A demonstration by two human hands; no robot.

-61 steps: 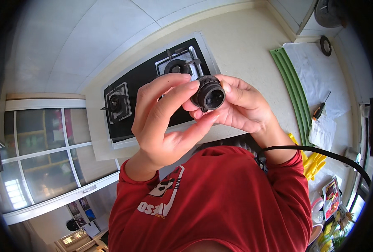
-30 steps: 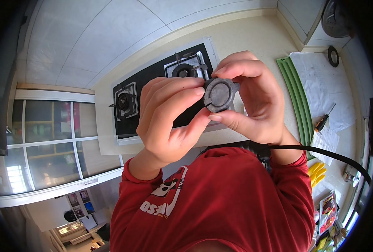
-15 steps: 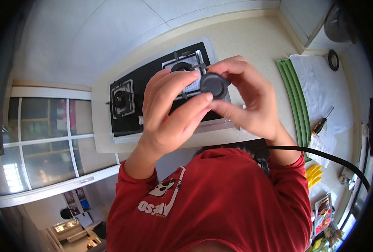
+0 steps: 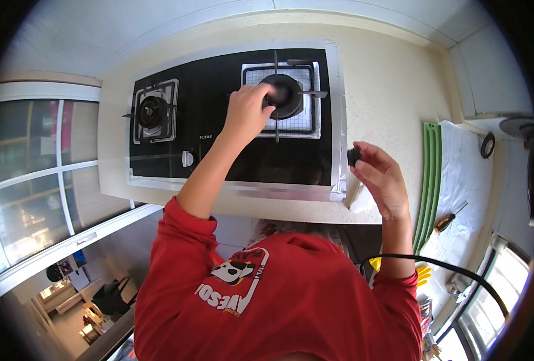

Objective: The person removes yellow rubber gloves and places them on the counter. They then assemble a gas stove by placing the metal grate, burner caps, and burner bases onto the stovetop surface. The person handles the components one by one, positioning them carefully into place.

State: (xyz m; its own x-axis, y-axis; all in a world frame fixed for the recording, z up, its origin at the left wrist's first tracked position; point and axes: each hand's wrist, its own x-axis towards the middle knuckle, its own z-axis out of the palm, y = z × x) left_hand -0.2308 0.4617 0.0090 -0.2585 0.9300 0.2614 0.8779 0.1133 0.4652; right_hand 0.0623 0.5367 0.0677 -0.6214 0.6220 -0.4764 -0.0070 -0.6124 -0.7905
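My left hand (image 4: 252,109) reaches over the right burner of a black glass gas hob (image 4: 207,132). Its thumb and fingers are closed at the left edge of a round black burner ring (image 4: 289,108). The ring's dark middle is slightly blurred. To the right of the hob, my right hand (image 4: 382,175) pinches a small black burner cap (image 4: 354,156) between thumb and fingers, seen nearly edge-on. A pan support (image 4: 277,127) with thin prongs surrounds the right burner, over a white grid-patterned sheet.
A second burner (image 4: 151,112) and a silver knob (image 4: 187,158) are on the hob's left. White crumpled material (image 4: 362,197) lies below my right hand. Farther right are a green ridged strip (image 4: 428,180), a screwdriver (image 4: 447,221), a black ring (image 4: 488,145) and a black cable (image 4: 447,265).
My hands, earlier together around a black round burner part above the hob, have separated. The left moved to the right burner; the right moved down and right, holding the small burner cap.
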